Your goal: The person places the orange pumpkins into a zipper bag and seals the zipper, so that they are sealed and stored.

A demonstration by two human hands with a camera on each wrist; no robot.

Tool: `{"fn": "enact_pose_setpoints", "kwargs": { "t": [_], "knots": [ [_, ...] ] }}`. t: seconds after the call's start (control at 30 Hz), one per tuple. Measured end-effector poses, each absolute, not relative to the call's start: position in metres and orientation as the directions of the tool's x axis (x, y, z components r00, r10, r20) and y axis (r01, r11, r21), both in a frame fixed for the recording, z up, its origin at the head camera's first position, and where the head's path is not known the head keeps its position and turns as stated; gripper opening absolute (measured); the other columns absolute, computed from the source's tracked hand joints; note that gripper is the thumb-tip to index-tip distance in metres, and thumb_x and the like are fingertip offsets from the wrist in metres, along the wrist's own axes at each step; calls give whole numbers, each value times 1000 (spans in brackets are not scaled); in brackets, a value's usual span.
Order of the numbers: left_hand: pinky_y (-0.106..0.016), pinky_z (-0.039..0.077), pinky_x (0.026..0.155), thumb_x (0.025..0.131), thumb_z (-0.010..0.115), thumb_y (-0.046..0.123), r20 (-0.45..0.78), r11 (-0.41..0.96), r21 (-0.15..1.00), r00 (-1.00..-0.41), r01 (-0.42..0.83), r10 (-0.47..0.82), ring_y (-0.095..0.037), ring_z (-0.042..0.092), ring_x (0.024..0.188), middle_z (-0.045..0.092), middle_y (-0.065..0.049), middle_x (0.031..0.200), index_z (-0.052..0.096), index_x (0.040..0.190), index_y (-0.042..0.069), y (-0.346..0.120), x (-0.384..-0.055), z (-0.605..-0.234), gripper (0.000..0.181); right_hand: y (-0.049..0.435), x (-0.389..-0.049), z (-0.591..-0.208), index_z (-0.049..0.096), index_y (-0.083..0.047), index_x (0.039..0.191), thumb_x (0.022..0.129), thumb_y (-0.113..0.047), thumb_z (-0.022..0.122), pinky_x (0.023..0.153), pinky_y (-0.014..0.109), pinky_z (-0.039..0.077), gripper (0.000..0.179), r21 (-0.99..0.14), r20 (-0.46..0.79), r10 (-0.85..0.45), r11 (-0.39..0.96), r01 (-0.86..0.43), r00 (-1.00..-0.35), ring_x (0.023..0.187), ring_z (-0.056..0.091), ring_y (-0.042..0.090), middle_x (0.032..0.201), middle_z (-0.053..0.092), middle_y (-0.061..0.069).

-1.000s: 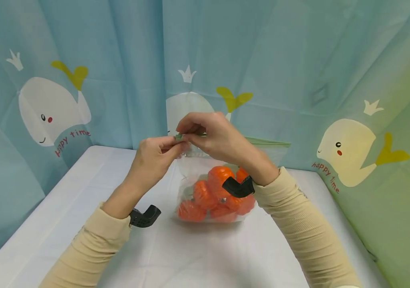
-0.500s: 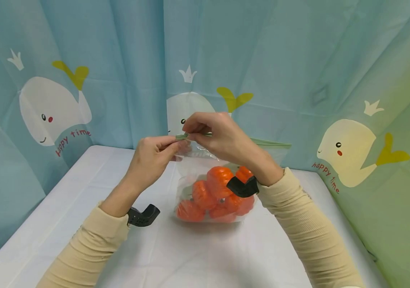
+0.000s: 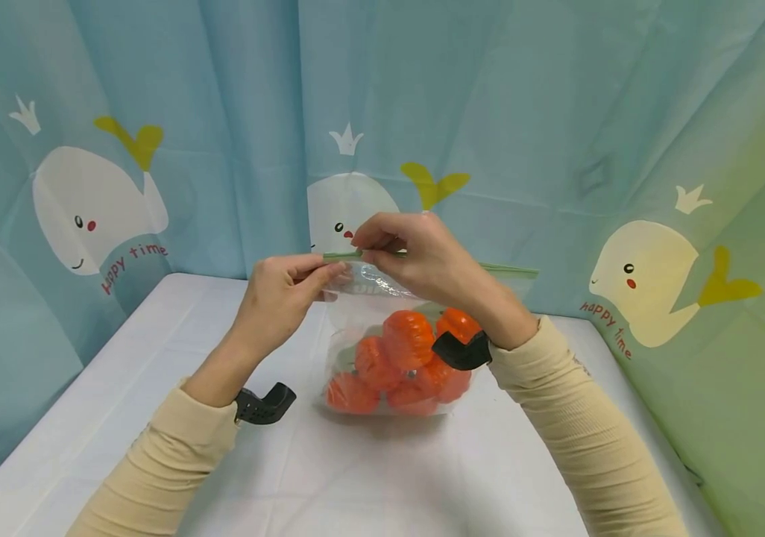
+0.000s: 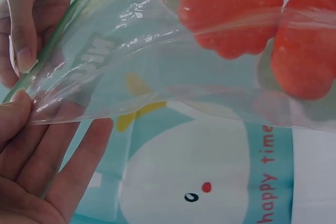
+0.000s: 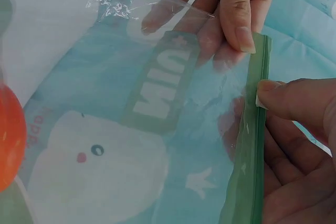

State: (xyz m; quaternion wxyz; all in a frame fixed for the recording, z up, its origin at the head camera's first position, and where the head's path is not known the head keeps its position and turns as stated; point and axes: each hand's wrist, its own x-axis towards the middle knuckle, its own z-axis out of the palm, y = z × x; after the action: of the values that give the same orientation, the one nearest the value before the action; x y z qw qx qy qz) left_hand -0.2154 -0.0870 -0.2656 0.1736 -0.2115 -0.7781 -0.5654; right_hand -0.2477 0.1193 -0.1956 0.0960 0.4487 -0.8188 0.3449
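A clear zip bag [image 3: 349,317] with a green zip strip [image 3: 510,269] along its top stands on the table in the head view. Inside lie several orange, ribbed, pumpkin-like pieces [image 3: 408,339]. My left hand [image 3: 280,294] pinches the strip's left end between thumb and forefinger, its other fingers behind the plastic. Just to the right, my right hand [image 3: 426,250] pinches the strip from above. In the right wrist view its thumb [image 5: 294,100] presses the green strip [image 5: 254,145], with fingers behind. Part of the strip is hidden by the right hand.
The bag rests on a white-covered table [image 3: 161,373]. A blue curtain [image 3: 241,149] with printed whales hangs behind, and a greenish curtain side [image 3: 758,388] closes off the right. Black wrist mounts [image 3: 267,404] sit at both sleeves.
My right hand has slid a little to the right along the zip strip, uncovering more of its left end. The left hand keeps its pinch at the corner.
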Motion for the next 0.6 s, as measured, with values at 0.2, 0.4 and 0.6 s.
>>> {"fn": "enact_pose_setpoints", "kwargs": {
  "t": [0.2, 0.4, 0.6],
  "knots": [
    [-26, 60, 73, 94, 68, 22, 508, 249, 814, -851, 524, 129, -11, 74, 85, 77, -8, 96, 78, 98, 8, -86, -214, -268, 17, 117, -247, -200, 72, -6, 101, 91, 3, 62, 86, 24, 56, 17, -426, 491, -685, 350, -834, -538, 92, 70, 10, 104, 74, 4],
    [-27, 60, 73, 95, 67, 22, 512, 255, 809, -848, 530, 139, -11, 73, 85, 77, -8, 96, 77, 100, 9, -85, -213, -268, 18, 118, -246, -201, 72, -4, 104, 90, 5, 63, 85, 23, 56, 19, -432, 508, -679, 332, -839, -530, 90, 70, 10, 105, 74, 5],
    [-26, 60, 72, 94, 68, 26, 516, 287, 797, -846, 532, 136, -11, 73, 81, 77, -5, 92, 78, 95, 12, -86, -213, -267, 18, 126, -245, -202, 71, -4, 107, 91, 4, 64, 84, 24, 56, 19, -444, 514, -661, 341, -829, -547, 87, 69, 11, 103, 73, 5]
  ]
}}
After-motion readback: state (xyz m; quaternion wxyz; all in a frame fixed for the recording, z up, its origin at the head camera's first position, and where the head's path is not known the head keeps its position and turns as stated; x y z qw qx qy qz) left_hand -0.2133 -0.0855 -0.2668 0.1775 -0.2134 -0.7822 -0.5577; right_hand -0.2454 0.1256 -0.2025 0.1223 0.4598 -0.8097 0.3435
